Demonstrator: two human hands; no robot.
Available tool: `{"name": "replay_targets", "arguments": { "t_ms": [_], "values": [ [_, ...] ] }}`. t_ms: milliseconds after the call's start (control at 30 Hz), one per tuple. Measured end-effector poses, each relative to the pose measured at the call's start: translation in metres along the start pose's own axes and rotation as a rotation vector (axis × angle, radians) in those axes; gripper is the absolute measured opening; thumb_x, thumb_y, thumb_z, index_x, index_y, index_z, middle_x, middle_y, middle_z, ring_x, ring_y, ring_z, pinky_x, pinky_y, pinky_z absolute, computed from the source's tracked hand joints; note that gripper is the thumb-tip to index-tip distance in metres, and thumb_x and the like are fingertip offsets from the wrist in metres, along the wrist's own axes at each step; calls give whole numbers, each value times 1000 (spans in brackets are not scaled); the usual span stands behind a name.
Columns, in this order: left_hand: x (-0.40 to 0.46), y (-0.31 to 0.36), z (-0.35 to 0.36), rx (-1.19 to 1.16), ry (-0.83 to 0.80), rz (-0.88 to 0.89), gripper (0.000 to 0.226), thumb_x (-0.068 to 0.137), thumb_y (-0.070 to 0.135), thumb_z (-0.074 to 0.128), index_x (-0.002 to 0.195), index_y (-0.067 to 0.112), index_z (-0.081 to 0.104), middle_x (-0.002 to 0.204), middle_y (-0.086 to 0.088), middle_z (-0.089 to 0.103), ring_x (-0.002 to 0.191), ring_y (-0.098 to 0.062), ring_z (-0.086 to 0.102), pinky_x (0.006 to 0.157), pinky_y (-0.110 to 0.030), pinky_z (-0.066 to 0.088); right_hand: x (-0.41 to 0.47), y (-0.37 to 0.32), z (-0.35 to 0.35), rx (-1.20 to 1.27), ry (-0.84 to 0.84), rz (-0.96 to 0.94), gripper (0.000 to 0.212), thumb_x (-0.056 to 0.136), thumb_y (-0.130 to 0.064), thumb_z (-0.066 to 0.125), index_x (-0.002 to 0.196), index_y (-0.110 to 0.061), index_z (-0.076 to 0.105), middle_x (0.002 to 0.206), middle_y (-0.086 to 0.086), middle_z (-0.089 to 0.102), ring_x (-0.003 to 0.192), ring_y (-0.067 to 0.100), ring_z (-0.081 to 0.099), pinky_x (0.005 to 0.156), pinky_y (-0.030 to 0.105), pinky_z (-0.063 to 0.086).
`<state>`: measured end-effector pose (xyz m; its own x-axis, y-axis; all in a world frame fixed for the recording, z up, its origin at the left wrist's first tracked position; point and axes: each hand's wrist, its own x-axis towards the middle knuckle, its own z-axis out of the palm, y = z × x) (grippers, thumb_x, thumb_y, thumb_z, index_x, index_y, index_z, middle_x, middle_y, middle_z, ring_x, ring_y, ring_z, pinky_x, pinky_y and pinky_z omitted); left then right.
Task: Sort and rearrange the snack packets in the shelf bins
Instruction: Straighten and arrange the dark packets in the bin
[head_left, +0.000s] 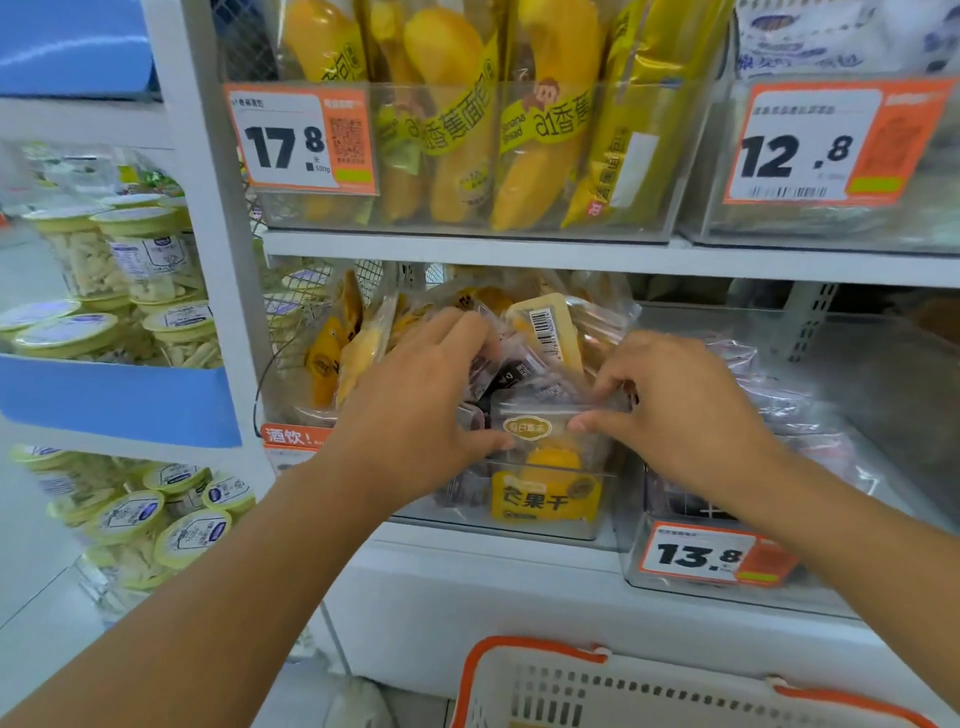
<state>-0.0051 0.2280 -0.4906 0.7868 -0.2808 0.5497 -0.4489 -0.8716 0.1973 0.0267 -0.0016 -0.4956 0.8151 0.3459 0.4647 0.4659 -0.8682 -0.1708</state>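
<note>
Pinched at its top corners by the left hand (415, 410) and right hand (680, 410), a clear-topped yellow dried-mango packet (545, 467) is held upright at the front of the clear plastic shelf bin (597, 530). Risk noted: loosely piled packets (540, 332) behind could be dislodged if it is pulled.

Bright even light, soft blur, bowed edges

Shop: price tags (304, 139), stocked shelves (467, 248)
</note>
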Motion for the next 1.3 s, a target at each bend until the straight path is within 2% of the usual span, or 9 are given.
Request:
{"name": "replay_targets", "arguments": {
  "t_ms": [167,300,433,600,700,767,900,1100,1300],
  "values": [
    [0,-15,-18,59,360,-275,51,87,49,64,121,13,54,119,-7,54,111,-26,50,88,-38,41,-11,-1,-11,-24,62,-34,34,69,-45,87,69,-32,55,80,-15,55,79,12,55,71,37,50],
    [-13,-58,-11,159,-38,-600,27,91,35,62,94,10,72,85,-9,70,78,-31,64,60,-32,49,-9,-8,-8,99,-10,-63,29,72,-33,88,87,-32,64,77,-19,58,76,8,57,72,36,52],
    [-18,-55,-3,119,169,-505,32,101,22,50,74,16,66,59,2,55,55,-21,47,49,-29,28,-5,-15,-7,66,-30,-114,7,82,-23,81,80,-26,75,74,-16,56,74,10,57,72,34,51],
    [-26,-32,-47,35,432,-72,23,105,18,44,93,5,59,79,-6,56,70,-25,50,59,-40,39,-11,-16,-23,156,148,-258,11,89,-26,68,82,-17,68,85,-8,52,77,13,52,68,38,48],
    [-42,-3,-67,-123,448,48,26,104,18,41,88,2,54,62,-6,51,56,-19,46,50,-28,36,-7,-19,-63,199,204,-273,10,90,-27,67,84,-20,62,85,-14,47,76,4,51,68,19,42],
    [-48,2,-60,-326,257,11,31,103,26,40,82,6,50,59,-1,47,53,-14,45,47,-22,35,-8,-19,-91,243,190,-292,9,91,-24,67,85,-22,60,88,-12,49,78,3,57,69,16,46],
    [-47,-4,-20,-481,-382,-28,34,106,32,41,76,16,47,65,8,41,59,-6,41,56,-24,36,-29,-3,-112,607,-48,-106,19,95,-11,61,81,-23,58,79,9,69,58,26,69,49,50,58],
    [-54,17,38,-393,-918,-29,22,104,25,48,92,13,62,81,0,63,67,-14,61,60,-24,47,-102,22,-26,664,-629,214,9,96,-8,63,91,-13,68,71,8,68,59,23,64,54,38,58],
    [-3,17,-3,-125,225,-1,32,83,61,64,94,31,64,89,17,66,78,-1,61,64,-24,50,-61,15,-37,665,-125,216,8,88,-32,72,82,-27,75,72,3,74,62,24,70,55,36,58]
  ]
}}
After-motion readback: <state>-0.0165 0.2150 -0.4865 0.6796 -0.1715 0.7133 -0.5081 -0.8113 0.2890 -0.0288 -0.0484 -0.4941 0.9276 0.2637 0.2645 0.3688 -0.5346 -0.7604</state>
